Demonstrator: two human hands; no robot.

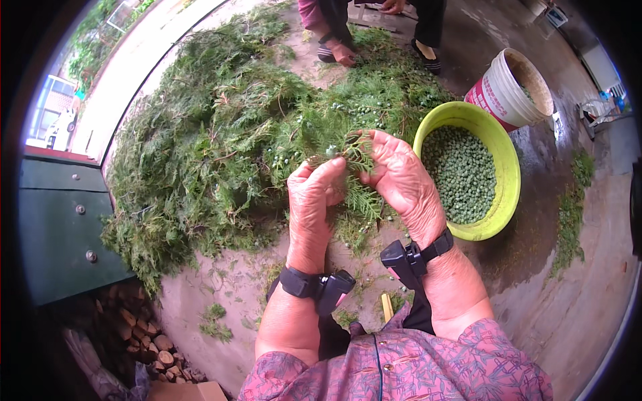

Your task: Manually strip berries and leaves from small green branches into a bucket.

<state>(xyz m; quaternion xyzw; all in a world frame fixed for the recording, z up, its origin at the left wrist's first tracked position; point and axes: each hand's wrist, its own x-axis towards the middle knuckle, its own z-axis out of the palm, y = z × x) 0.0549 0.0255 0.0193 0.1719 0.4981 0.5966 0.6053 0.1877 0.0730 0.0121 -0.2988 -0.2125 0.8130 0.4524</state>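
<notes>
Both of my hands are raised in front of me over a heap of cut evergreen branches. My left hand (315,186) pinches a leafy evergreen sprig (362,199) between thumb and fingers, with a small round green cone (332,151) at the thumb tip. On the sprig's other side, my right hand (403,179) has its thumb and fingertips closed on the greenery. Right beside that hand stands a yellow-green tub (509,175), partly filled with many small green cones (461,175). Exactly what each fingertip touches is partly hidden by the leaves.
The heap of evergreen branches (200,134) spreads across the floor ahead and left. Another person's hand (342,53) reaches into its far edge. A white and red bucket (491,90) stands behind the tub. Chopped firewood (157,347) and a green metal panel (70,220) are at left.
</notes>
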